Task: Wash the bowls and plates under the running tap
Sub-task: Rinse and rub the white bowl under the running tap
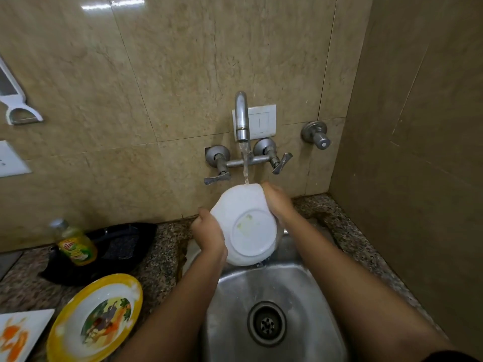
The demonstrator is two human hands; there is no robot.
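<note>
While water from the tap (241, 118) strikes its far rim, both hands grip the white bowl (244, 226): left hand (209, 232) left, right hand (278, 202) right.

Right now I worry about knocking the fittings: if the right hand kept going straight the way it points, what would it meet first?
The right hand, gripping the white bowl, points toward the wall. It would probably meet the right tap handle first, then the tiled wall. Depth is hard to judge.
</note>
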